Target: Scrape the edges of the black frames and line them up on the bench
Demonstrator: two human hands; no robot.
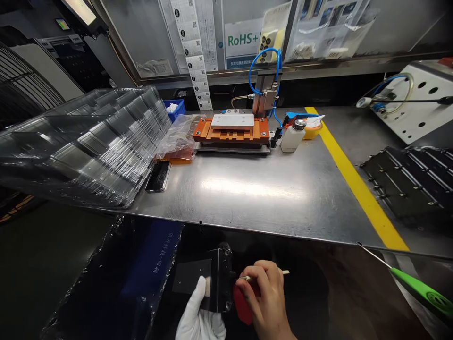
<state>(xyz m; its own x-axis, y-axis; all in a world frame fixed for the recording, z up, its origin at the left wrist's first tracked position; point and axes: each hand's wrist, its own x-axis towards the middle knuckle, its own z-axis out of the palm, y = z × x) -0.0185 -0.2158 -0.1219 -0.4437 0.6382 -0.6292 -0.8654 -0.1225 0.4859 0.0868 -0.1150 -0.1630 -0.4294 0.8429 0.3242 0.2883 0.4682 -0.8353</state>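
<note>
Below the table's front edge, my left hand (201, 316), in a white glove, grips a black flat part (193, 276) with a thicker housing along its right side. The thumb lies on its face. My bare right hand (267, 295) pinches a thin pale stick (285, 272) whose tip points at the right side of the black part. Whether the tip touches it I cannot tell. A red shape (242, 304) shows between the hands, partly hidden by my right fingers.
Stacked clear trays (106, 137) fill the table's left, beside a phone (157, 176). An orange fixture (231, 130) stands at the back near a white bottle (293, 137). A green-handled tool (421, 290) juts in at the lower right. Black parts (410, 184) lie at the far right.
</note>
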